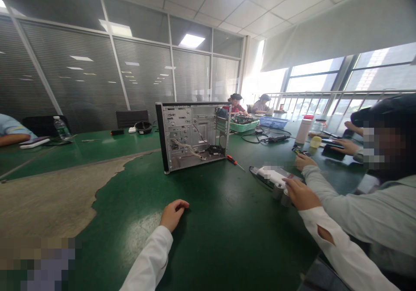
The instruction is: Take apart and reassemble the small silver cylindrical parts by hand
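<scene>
Closest to my camera come the two white sleeves (344, 247), running in from the bottom edge. The right hand (303, 194) reaches out to one o'clock, its fingertips at the near end of a white packet (276, 175) on the green table (221, 226); I cannot tell from my end whether it grips the packet or only touches it. Two grey metal cylinders (282, 194) stand at the packet's near side, just by those fingers. The left hand (174, 214) sits well apart from the right at eleven o'clock — fingers loosely curled, nothing in them that I can make out. Between twelve and one an orange-handled screwdriver (234, 161) lies just beside the lower right corner of a computer case (195, 137), which stands upright at my twelve with its open side towards me, loose cables (188, 148) showing inside. Past it, towards one, I see a green basket (243, 127) filled with parts and a blue basket (274, 123) beside it, with a pale tumbler (303, 130) nearer on the right. At two o'clock a co-worker (386, 195) in a light grey top leans in, one hand resting on the table near the packet. Over at ten lie a ragged tan patch (55, 195) and, beyond it, a clear bottle (61, 127) — another person's arm (13, 137) beside it — while a black ring-shaped item (143, 127) sits at eleven, beyond the left hand.
</scene>
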A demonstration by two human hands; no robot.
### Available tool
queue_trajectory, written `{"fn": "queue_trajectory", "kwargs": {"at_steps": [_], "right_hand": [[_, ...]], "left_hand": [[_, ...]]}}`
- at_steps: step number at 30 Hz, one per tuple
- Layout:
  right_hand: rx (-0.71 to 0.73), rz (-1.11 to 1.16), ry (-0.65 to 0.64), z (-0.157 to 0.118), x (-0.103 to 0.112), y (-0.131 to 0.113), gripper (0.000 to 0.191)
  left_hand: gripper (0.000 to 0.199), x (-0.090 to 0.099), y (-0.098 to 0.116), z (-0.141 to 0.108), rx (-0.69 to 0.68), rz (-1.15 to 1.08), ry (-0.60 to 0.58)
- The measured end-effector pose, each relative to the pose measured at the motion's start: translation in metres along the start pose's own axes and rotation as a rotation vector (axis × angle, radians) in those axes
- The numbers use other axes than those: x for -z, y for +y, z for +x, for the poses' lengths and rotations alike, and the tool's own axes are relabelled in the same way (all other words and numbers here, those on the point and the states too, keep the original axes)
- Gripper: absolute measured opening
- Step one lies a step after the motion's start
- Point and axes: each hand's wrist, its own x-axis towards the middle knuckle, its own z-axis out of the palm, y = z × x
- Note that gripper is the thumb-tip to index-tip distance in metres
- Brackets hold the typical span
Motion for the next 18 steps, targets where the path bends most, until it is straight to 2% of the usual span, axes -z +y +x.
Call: {"fn": "queue_trajectory", "kwargs": {"at_steps": [3, 8, 14, 18], "right_hand": [[-0.071, -0.072, -0.075, -0.004, -0.001, 0.020, 0.027], [-0.081, -0.028, -0.214, -0.010, -0.011, 0.026, 0.025], [-0.082, 0.023, -0.094, -0.011, -0.006, 0.018, 0.024], [-0.138, 0.031, -0.126, -0.011, -0.002, 0.014, 0.024]], "left_hand": [[0.020, 0.000, 0.001, -0.001, -0.004, 0.003, 0.005], [0.019, 0.000, 0.003, -0.002, 0.007, 0.009, 0.011], [0.021, -0.001, 0.001, -0.001, -0.016, 0.006, 0.012], [0.021, -0.001, 0.003, -0.001, -0.003, 0.007, 0.009]]}}
